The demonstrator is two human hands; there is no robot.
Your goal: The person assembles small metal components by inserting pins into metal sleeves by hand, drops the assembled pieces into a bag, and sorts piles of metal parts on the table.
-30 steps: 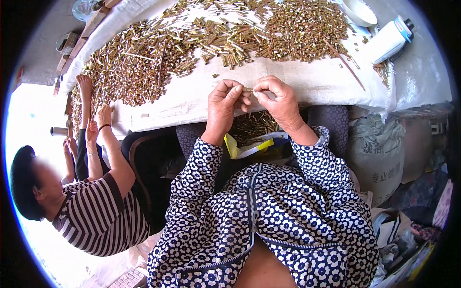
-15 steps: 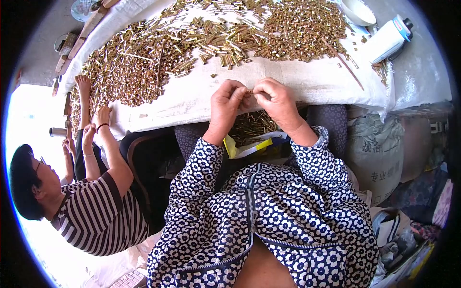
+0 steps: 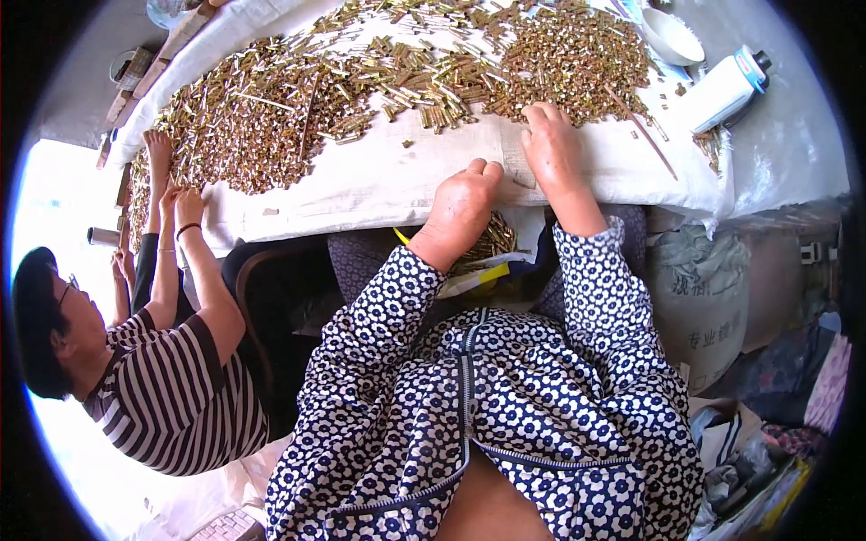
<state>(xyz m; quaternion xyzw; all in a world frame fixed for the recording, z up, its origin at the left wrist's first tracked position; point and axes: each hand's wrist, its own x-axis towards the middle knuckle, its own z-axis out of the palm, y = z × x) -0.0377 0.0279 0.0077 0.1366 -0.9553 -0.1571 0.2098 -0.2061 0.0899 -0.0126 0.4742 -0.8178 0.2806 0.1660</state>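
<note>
My left hand (image 3: 462, 209) is closed with its fingers curled, just over the table's near edge. Whatever it may hold is hidden by the fingers. Farther forward, my right hand (image 3: 553, 149) has its bent fingertips down at the near edge of a pile of short brass-coloured metal pieces (image 3: 577, 59). Its fingers are drawn together, and what lies between them cannot be made out. Left of that pile lie longer brass-coloured tubes (image 3: 437, 115), some side by side. Below my left hand, an opened bag (image 3: 492, 276) holds more tubes (image 3: 498, 236) at my lap.
A wide heap of metal pieces (image 3: 244, 126) covers the table's left part. Thin sticks (image 3: 642, 135) lie at the right, near a white bottle (image 3: 722, 95) and a white bowl (image 3: 672, 38). A person in a striped shirt (image 3: 176, 392) works at the left. A filled sack (image 3: 695, 288) stands right.
My hands were together at the table edge, fingertips meeting at a tiny piece. They have parted: the right moved forward to the pile, the left turned and dropped slightly nearer.
</note>
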